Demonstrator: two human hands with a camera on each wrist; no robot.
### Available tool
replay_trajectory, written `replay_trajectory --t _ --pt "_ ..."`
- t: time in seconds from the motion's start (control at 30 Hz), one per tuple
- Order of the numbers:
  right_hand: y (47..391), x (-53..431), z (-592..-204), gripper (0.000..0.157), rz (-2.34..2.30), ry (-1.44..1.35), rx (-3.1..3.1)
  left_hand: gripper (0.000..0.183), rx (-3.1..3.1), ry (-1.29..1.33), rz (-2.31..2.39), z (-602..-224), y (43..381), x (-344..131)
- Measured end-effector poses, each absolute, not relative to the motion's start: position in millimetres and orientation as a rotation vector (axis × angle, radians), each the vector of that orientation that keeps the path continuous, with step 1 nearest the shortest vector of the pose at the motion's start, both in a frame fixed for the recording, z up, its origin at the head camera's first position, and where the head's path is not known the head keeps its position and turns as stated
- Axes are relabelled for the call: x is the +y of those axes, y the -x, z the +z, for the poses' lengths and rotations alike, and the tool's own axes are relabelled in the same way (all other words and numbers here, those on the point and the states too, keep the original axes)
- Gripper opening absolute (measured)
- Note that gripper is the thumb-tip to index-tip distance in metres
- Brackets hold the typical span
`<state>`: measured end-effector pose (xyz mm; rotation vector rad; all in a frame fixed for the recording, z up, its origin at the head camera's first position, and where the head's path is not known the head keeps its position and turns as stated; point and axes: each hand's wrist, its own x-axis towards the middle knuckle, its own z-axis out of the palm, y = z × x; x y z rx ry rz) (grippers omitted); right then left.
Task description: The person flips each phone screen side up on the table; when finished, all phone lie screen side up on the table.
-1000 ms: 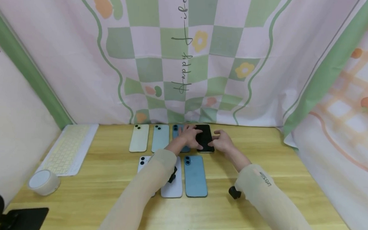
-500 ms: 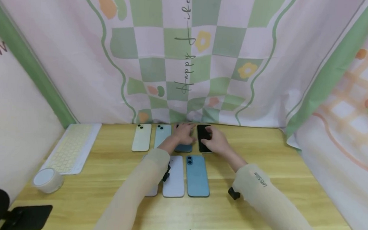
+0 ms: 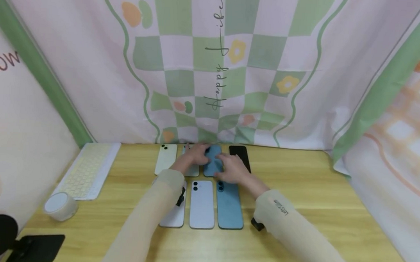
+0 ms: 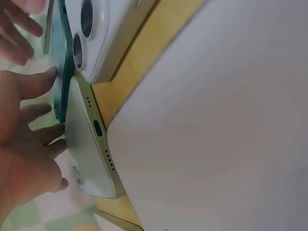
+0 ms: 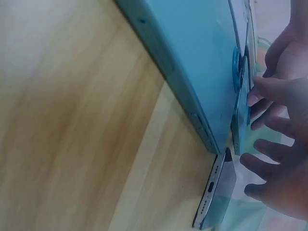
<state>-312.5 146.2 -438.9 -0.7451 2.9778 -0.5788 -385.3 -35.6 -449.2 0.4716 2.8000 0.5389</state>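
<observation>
Several phones lie in two rows. At the back are a cream phone [image 3: 165, 160], a light blue phone [image 3: 194, 171], a blue phone [image 3: 213, 164] and a black phone [image 3: 241, 152] with its dark face up. My left hand [image 3: 196, 154] is over the light blue phone, its fingers spread and its thumb at the blue phone's left edge. On the other side, my right hand [image 3: 232, 169] has spread fingers at the blue phone's right edge and partly covers the black phone. In front lie a white phone [image 3: 173, 219], a pale lavender phone [image 3: 202, 207] and a teal phone [image 3: 230, 208].
A white keyboard [image 3: 86, 168] lies at the left, with a round white-topped jar [image 3: 61, 206] before it. A black flat object [image 3: 37, 248] is at the lower left. Patterned curtain [image 3: 212, 88] hangs along the table's back edge.
My right hand has moved left from the black phone to the blue one. My left hand has also shifted left, from beside the black phone to over the light blue phone, uncovering the blue one.
</observation>
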Motion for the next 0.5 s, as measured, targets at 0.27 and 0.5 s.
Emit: replay_trajectory --t 0.27,0.5 --pt "317 133 -445 0.056 -0.414 0.714 2.935 0.071 2.801 -0.483 0.588 -445 381 -43" --pt "319 132 -446 0.054 -0.351 0.733 2.950 0.070 2.775 -0.479 0.557 -444 384 -44"
